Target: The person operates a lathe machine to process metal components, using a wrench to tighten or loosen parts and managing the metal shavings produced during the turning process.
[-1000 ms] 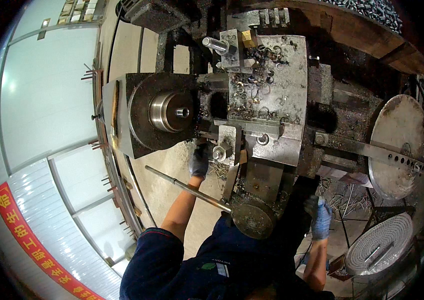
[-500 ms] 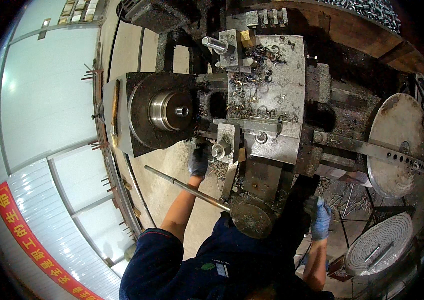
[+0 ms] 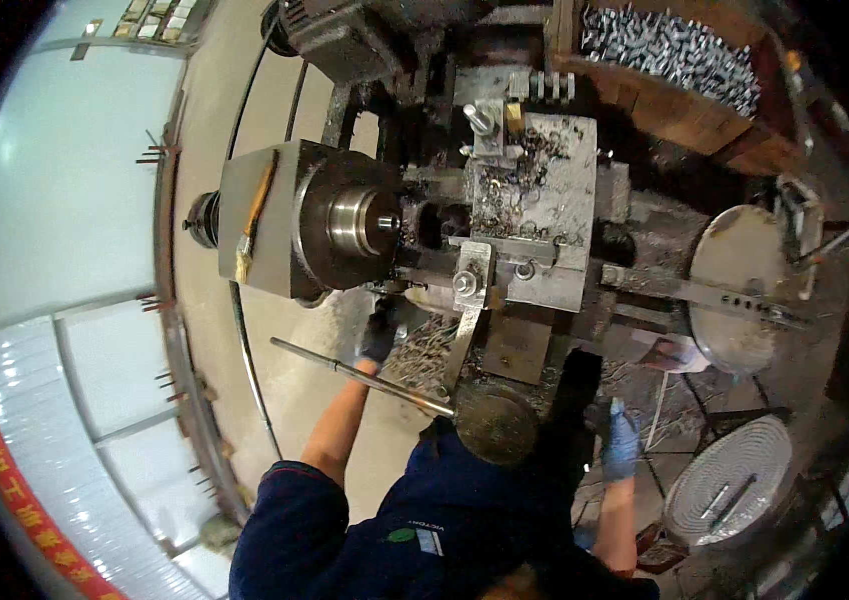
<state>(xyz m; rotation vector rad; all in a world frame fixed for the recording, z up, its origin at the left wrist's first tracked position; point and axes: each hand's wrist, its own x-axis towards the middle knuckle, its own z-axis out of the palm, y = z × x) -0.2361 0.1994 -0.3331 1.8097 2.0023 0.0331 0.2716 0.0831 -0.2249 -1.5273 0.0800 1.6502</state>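
Observation:
I stand at a metal lathe with a round chuck (image 3: 360, 222) on a grey headstock (image 3: 265, 225). My left hand (image 3: 380, 335), in a dark glove, reaches just below the chuck, at the front of the carriage (image 3: 535, 200), which is strewn with metal shavings. Whether it grips anything is hidden. My right hand (image 3: 623, 440), in a blue glove, hangs low at my right side beside the dark machine base, fingers extended and holding nothing. A long steel rod (image 3: 345, 370) crosses over my left forearm and ends at a round knob (image 3: 497, 425).
A wooden box of small metal parts (image 3: 675, 50) sits at the back right. A round metal plate (image 3: 740, 280) stands to the right, with a ribbed round tray (image 3: 730, 480) holding two rods below it. A brush (image 3: 250, 220) lies on the headstock. A pale wall runs along the left.
My left hand has slipped a little lower under the chuck. My right hand has drifted slightly left. The view has shifted, showing more of the parts box.

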